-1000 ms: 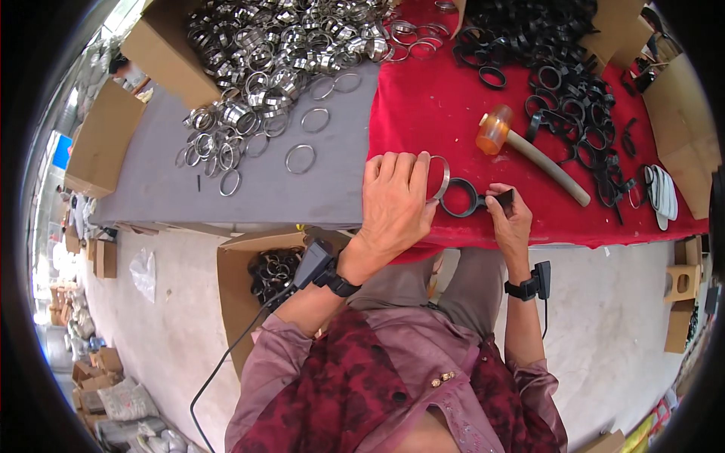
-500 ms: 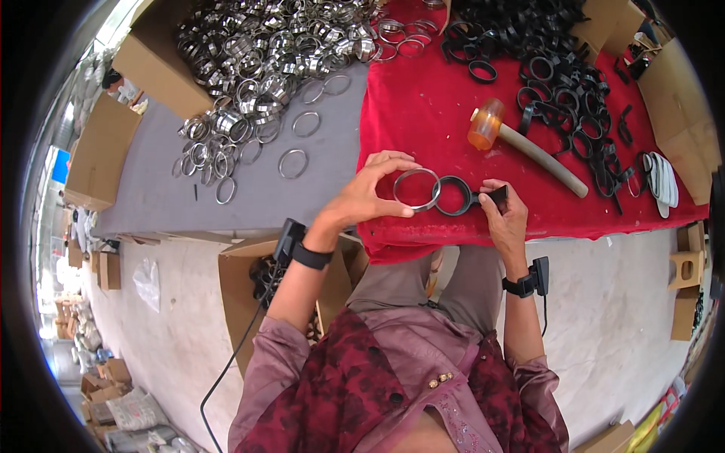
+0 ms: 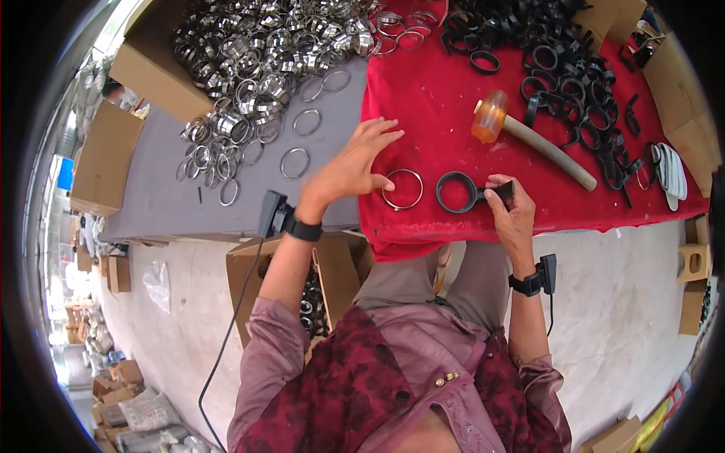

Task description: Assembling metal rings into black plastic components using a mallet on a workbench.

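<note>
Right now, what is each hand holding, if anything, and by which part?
The right hand holds the black ringed part by its tab; the left hand is open, holding nothing, thumb at the silver ring's edge.

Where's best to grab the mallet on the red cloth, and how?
Probably by its wooden handle, near the end away from the orange head, coming from the near right: it's long, slim and slants that way.

Ring point(image 3: 421, 193) on cloth point(image 3: 423, 132), left of handled ring point(image 3: 473, 198), mallet point(image 3: 529, 137) behind right, ring pile point(image 3: 276, 64) behind left
</note>
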Demonstrator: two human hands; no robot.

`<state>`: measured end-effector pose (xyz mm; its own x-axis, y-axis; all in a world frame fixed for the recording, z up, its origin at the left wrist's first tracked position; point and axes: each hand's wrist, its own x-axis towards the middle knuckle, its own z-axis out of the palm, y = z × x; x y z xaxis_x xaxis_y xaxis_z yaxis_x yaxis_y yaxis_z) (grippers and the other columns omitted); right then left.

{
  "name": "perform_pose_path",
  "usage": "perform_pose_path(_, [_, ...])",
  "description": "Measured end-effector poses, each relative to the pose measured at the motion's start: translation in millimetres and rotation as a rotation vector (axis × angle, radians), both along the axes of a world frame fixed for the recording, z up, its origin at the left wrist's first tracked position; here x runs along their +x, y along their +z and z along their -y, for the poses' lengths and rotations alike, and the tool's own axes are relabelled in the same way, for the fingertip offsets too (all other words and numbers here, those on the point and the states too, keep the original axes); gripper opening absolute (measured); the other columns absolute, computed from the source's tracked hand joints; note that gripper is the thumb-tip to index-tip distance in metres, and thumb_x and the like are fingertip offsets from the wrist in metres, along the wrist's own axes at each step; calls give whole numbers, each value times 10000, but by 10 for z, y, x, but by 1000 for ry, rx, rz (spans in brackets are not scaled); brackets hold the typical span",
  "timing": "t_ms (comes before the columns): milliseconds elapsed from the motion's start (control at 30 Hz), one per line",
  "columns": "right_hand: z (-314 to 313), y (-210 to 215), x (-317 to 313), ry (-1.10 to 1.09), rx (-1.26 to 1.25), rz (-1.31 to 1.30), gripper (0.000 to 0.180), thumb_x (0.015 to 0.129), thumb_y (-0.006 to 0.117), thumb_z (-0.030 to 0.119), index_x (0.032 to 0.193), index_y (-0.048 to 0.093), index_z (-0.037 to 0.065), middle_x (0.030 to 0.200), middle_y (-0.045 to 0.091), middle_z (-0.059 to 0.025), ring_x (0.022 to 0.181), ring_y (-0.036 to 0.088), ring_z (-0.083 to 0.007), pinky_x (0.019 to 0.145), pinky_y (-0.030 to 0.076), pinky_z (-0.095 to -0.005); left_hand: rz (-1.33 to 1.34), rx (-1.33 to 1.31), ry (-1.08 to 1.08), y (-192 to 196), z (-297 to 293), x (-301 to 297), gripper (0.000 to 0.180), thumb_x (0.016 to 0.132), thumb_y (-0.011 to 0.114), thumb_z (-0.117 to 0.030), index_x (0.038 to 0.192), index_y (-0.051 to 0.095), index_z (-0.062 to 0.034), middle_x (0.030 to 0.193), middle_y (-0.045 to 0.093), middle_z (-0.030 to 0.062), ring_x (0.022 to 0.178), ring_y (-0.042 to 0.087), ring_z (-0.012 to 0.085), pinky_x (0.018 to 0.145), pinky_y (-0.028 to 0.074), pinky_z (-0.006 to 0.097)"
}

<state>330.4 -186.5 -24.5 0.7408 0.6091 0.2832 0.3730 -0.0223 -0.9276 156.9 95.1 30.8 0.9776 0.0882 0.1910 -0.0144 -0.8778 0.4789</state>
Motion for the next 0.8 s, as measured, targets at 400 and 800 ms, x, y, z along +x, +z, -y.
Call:
perform_pose_path(400, [1,-23,6,15,13,-3,190,922,697,69,1086,666,-23,919,673,-75,830,633,-134,766,514,-274,203,133,658,-410,1017,-132,946,669,892,-420,1389,472,28,1099,620,165,1054,571,337,938,441,458])
perform_pose_path(800, [18,-30,17,13,15,4,201,910,700,75,1081,666,-23,900,665,-82,804,627,-141,749,506,-275,188,21,558,227,1045,-102,1009,678,882,-304,1495,370,-5,1043,677,143,984,643,298,939,486,432])
